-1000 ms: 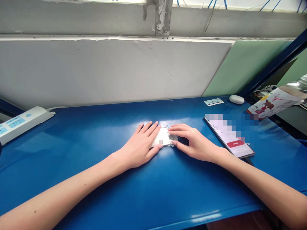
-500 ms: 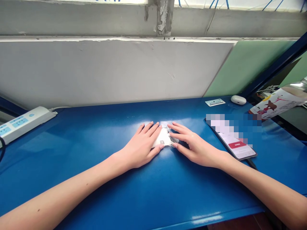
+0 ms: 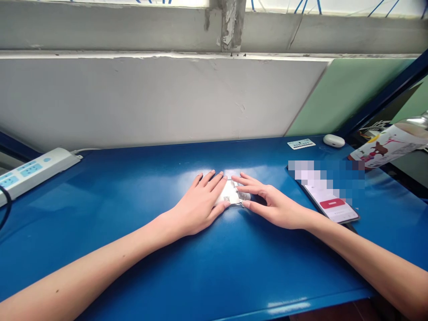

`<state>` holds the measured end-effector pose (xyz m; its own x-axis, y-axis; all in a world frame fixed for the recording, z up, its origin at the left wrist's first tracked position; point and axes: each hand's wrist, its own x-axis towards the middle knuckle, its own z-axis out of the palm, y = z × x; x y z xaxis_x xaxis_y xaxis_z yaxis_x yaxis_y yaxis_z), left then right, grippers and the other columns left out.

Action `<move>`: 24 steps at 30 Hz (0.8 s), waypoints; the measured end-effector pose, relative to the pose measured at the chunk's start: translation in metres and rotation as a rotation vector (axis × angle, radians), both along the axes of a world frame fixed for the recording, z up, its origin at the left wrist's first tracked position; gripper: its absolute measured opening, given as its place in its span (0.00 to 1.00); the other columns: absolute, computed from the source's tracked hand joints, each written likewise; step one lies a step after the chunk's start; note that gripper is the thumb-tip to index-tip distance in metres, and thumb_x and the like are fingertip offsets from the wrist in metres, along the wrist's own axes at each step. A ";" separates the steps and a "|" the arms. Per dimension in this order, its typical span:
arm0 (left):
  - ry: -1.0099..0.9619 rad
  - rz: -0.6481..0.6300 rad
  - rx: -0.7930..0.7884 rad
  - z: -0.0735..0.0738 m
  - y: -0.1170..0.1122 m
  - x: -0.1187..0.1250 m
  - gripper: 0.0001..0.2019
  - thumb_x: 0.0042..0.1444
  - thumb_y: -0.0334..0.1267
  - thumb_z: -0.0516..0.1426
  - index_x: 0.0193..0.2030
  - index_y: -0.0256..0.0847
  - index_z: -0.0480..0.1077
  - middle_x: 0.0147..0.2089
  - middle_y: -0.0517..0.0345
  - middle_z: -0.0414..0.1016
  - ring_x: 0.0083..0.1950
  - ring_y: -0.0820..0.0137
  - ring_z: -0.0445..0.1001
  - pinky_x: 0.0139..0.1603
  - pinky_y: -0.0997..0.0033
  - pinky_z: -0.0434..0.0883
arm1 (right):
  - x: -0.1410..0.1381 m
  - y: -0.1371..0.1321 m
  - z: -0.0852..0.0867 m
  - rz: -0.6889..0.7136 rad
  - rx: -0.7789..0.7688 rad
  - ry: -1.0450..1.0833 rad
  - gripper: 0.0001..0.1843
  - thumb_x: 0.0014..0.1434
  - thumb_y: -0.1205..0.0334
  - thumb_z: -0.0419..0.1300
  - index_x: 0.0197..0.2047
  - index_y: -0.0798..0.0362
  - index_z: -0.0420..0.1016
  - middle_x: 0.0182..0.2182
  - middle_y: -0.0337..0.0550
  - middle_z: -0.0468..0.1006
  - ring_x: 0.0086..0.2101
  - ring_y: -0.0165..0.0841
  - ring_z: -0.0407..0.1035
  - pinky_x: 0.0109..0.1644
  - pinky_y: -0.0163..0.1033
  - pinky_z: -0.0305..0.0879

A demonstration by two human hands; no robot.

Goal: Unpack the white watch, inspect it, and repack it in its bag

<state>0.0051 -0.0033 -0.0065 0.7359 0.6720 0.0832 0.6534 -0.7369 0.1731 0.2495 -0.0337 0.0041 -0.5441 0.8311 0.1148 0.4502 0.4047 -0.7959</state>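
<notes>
A small flat white packet [image 3: 228,195] lies on the blue desk [image 3: 214,263]. A dark square code is printed near its front edge, and its right end looks shiny, like clear or silvery film. My left hand [image 3: 203,203] rests flat over the packet's left part, fingers stretched out and thumb along the front edge. At the shiny right end is my right hand [image 3: 270,203], its fingers bent and apart. Its fingertips touch the film or hover just over it; I cannot tell which. My left hand covers much of the packet.
To the right lies a phone [image 3: 329,196] with a lit screen. Behind it are a small card [image 3: 301,143], a white earbud case [image 3: 334,141] and a tilted labelled bottle [image 3: 389,145]. A power strip [image 3: 36,171] sits at the far left. The wall [image 3: 167,102] closes the back.
My right hand's wrist has risen slightly, and its fingers have shifted a little over the packet's right end. My left hand stays in place on the packet. The view has shifted slightly.
</notes>
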 end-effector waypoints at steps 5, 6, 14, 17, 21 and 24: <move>0.010 0.003 -0.016 0.001 -0.001 0.001 0.30 0.71 0.51 0.42 0.72 0.35 0.52 0.73 0.43 0.54 0.74 0.49 0.49 0.71 0.43 0.51 | 0.002 -0.006 0.001 0.077 0.008 -0.060 0.29 0.67 0.59 0.57 0.70 0.43 0.58 0.72 0.45 0.51 0.71 0.45 0.36 0.70 0.63 0.47; 0.010 0.005 -0.017 0.001 -0.001 0.001 0.29 0.71 0.51 0.42 0.72 0.36 0.52 0.73 0.44 0.55 0.74 0.49 0.49 0.71 0.43 0.51 | 0.003 -0.007 0.001 0.094 0.013 -0.072 0.31 0.67 0.58 0.57 0.71 0.42 0.55 0.73 0.46 0.49 0.71 0.45 0.35 0.70 0.63 0.47; 0.017 0.004 -0.012 0.003 0.000 0.000 0.29 0.71 0.50 0.43 0.72 0.36 0.53 0.73 0.44 0.55 0.74 0.49 0.50 0.71 0.42 0.51 | 0.005 -0.011 0.003 0.193 0.014 -0.205 0.44 0.66 0.56 0.58 0.75 0.43 0.35 0.75 0.47 0.35 0.71 0.45 0.26 0.71 0.62 0.40; 0.032 0.011 -0.012 0.003 0.000 0.002 0.29 0.71 0.50 0.43 0.72 0.34 0.53 0.74 0.43 0.54 0.74 0.48 0.49 0.71 0.42 0.51 | 0.004 -0.013 0.003 0.187 0.041 -0.241 0.45 0.66 0.56 0.58 0.76 0.45 0.34 0.75 0.48 0.33 0.71 0.46 0.24 0.71 0.62 0.40; 0.042 0.017 -0.010 0.003 -0.001 0.003 0.29 0.71 0.49 0.43 0.72 0.34 0.54 0.74 0.43 0.53 0.74 0.48 0.49 0.71 0.42 0.50 | -0.004 -0.018 0.004 0.137 0.081 -0.345 0.45 0.66 0.51 0.57 0.76 0.53 0.35 0.74 0.50 0.34 0.71 0.47 0.24 0.71 0.61 0.44; 0.025 0.027 -0.026 0.002 -0.002 0.002 0.31 0.69 0.52 0.45 0.72 0.35 0.53 0.74 0.41 0.53 0.75 0.48 0.49 0.71 0.42 0.49 | -0.011 -0.021 0.004 0.074 0.190 -0.408 0.40 0.66 0.52 0.55 0.74 0.62 0.46 0.74 0.53 0.42 0.71 0.48 0.27 0.71 0.59 0.47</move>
<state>0.0071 -0.0050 -0.0050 0.7189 0.6934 0.0474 0.6774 -0.7143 0.1758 0.2386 -0.0543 0.0081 -0.6333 0.7734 0.0256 0.6761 0.5691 -0.4680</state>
